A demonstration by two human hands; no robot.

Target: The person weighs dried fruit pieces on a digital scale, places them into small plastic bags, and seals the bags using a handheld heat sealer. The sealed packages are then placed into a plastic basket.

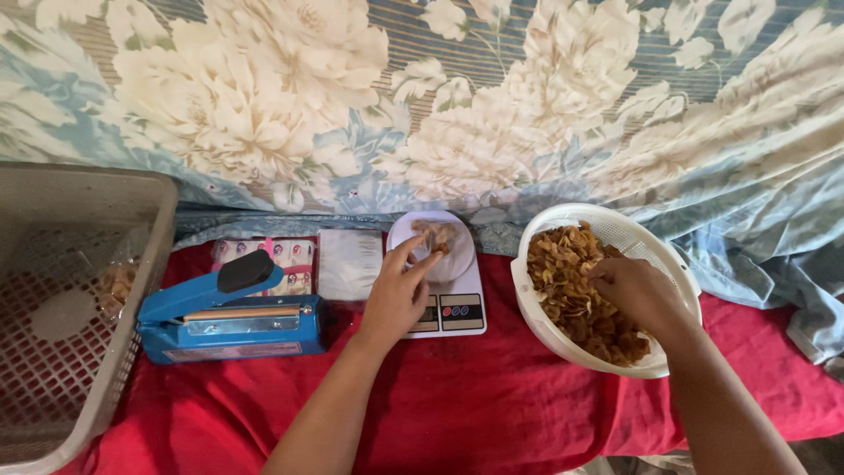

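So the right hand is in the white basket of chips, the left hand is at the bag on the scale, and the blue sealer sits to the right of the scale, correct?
Not quite. The head view shows the sealer to the left of the scale, not the right. The rest holds: right hand in the white basket of chips, left hand at the bag on the scale.

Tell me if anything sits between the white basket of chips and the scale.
Nothing visible does. Only bare red cloth lies between the white basket and the scale. The right hand is in the chips; the left hand holds a clear bag on the scale.
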